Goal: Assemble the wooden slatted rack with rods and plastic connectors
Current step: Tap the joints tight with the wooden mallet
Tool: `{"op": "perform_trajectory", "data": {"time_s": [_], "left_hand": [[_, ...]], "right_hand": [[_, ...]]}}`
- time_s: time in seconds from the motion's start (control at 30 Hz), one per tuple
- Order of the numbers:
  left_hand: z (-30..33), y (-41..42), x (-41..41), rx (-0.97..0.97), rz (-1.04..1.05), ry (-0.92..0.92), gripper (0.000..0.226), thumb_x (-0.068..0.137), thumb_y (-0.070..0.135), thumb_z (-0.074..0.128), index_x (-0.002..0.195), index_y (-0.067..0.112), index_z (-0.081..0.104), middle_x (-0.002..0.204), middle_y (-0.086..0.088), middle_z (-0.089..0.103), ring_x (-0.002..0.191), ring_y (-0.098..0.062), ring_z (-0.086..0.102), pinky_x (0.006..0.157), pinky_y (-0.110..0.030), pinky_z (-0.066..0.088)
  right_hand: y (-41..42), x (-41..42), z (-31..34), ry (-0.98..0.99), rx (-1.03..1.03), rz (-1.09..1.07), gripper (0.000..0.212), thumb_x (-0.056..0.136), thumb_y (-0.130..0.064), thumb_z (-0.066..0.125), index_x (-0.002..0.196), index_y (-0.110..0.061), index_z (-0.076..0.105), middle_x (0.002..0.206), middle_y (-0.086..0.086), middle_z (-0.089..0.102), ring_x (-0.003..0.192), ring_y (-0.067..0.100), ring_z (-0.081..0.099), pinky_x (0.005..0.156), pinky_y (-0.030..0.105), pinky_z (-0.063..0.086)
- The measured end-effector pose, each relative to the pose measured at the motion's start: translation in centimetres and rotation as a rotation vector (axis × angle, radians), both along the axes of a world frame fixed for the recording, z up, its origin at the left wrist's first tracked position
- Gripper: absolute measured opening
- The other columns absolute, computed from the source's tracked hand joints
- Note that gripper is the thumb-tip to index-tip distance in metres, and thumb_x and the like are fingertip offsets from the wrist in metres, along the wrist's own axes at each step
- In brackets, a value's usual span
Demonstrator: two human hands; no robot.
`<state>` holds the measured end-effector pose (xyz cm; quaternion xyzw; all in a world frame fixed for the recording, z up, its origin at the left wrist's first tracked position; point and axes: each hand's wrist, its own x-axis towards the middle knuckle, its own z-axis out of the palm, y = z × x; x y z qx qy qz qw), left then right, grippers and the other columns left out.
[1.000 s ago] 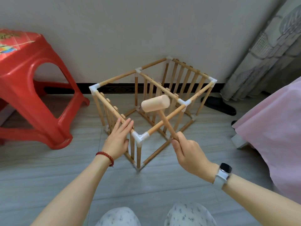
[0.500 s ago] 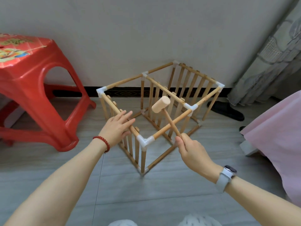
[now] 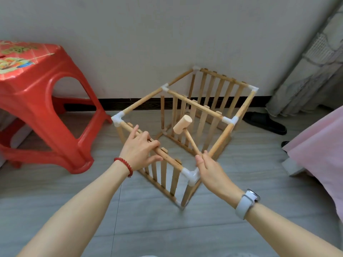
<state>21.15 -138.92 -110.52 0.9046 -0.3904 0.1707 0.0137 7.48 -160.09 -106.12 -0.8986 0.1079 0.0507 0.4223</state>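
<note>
Since half a second earlier, your left hand (image 3: pixel 139 149) had closed round the top rod (image 3: pixel 148 140) of the slatted rack (image 3: pixel 185 130) on the floor (image 3: pixel 74 210); your right hand (image 3: pixel 209 170) gripped the wooden mallet (image 3: pixel 182 125), lowered inside the frame.

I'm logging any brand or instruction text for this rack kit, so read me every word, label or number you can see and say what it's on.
No text here can be read.
Stool: its top bears a colourful printed design with gold marks that may be characters, too blurred and tilted to read.
Watch: seen edge-on, nothing legible.
Rack, mallet, white connectors: no markings visible.
</note>
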Motion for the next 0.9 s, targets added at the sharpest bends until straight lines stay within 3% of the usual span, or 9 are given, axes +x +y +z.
{"op": "perform_trajectory", "data": {"time_s": [0.1,0.23,0.3,0.5,0.6,0.67,0.77,0.83,0.9], "left_hand": [[0.4,-2.3,-2.8,-0.128,-0.003,0.078,0.061,0.070,0.076,0.041,0.078,0.019,0.061,0.066,0.003,0.040,0.057,-0.017,0.043,0.066,-0.032,0.049],[1.4,-6.2,-6.4,-0.002,0.036,0.150,0.078,0.067,0.087,0.027,0.073,0.016,0.057,0.062,0.005,0.045,0.050,-0.012,0.038,0.050,-0.023,0.032],[1.5,-8.3,-8.2,0.093,0.096,0.202,0.075,0.070,0.087,0.027,0.071,0.016,0.050,0.069,0.005,0.046,0.058,-0.013,0.043,0.053,-0.025,0.032],[3.1,-17.2,-9.2,-0.027,0.284,0.451,0.064,0.076,0.079,0.043,0.066,0.016,0.048,0.066,0.004,0.053,0.064,-0.016,0.052,0.057,-0.026,0.038],[3.4,-19.7,-8.0,-0.179,0.294,0.603,0.047,0.087,0.061,0.050,0.093,0.014,0.059,0.088,-0.001,0.065,0.084,-0.022,0.062,0.069,-0.031,0.048],[3.8,-18.6,-7.5,-0.230,0.147,0.697,0.034,0.093,0.044,0.050,0.114,0.017,0.058,0.105,-0.001,0.066,0.097,-0.020,0.062,0.083,-0.036,0.051],[3.3,-13.1,-6.2,-0.089,0.013,0.633,0.049,0.091,0.057,0.040,0.128,0.026,0.052,0.127,0.007,0.058,0.124,-0.014,0.048,0.112,-0.050,0.025],[3.0,-8.6,-4.9,0.076,0.028,0.578,0.080,0.077,0.080,0.022,0.135,0.031,0.045,0.140,0.010,0.046,0.141,-0.012,0.024,0.115,-0.057,-0.001],[2.8,-5.5,-3.8,0.153,0.016,0.604,0.108,0.059,0.094,0.003,0.135,0.030,0.046,0.143,0.012,0.041,0.144,-0.007,0.008,0.113,-0.055,-0.009]], "right_hand": [[-2.8,-1.0,-0.2,0.004,-0.066,-0.032,0.034,0.103,-0.026,0.026,0.106,-0.004,0.052,0.150,0.018,0.031,0.141,0.029,0.024,0.103,0.029,0.025],[-5.9,-0.7,-0.9,-0.022,-0.101,-0.110,0.030,0.103,-0.027,0.027,0.094,-0.008,0.049,0.121,0.021,0.054,0.120,0.039,0.045,0.095,0.039,0.033],[-7.1,-0.3,-1.0,-0.058,-0.114,-0.159,0.030,0.103,-0.028,0.027,0.089,-0.011,0.048,0.094,0.010,0.057,0.101,0.033,0.050,0.082,0.036,0.034],[-9.6,0.3,-0.2,-0.212,-0.098,-0.334,0.036,0.102,-0.033,0.027,0.099,-0.009,0.053,0.087,0.006,0.057,0.101,0.026,0.052,0.089,0.042,0.039],[-10.5,0.2,0.1,-0.223,0.025,-0.389,0.034,0.102,-0.032,0.027,0.095,-0.011,0.052,0.103,0.007,0.055,0.102,0.018,0.048,0.084,0.030,0.036],[-11.0,-0.1,-0.1,-0.183,0.051,-0.375,0.034,0.102,-0.029,0.026,0.100,-0.007,0.053,0.095,0.004,0.055,0.089,0.018,0.050,0.079,0.033,0.039],[-10.3,-0.7,-1.7,-0.127,-0.012,-0.301,0.036,0.102,-0.032,0.025,0.116,-0.010,0.049,0.110,0.012,0.058,0.105,0.030,0.054,0.085,0.042,0.043],[-9.4,-0.8,-2.7,-0.107,-0.063,-0.269,0.050,0.102,-0.034,0.023,0.143,-0.007,0.030,0.151,0.013,0.030,0.141,0.025,0.025,0.109,0.038,0.027],[-8.7,-0.5,-3.2,-0.121,-0.097,-0.269,0.056,0.102,-0.034,0.021,0.150,-0.006,0.015,0.158,0.010,0.009,0.146,0.019,0.005,0.113,0.032,0.015]]}}
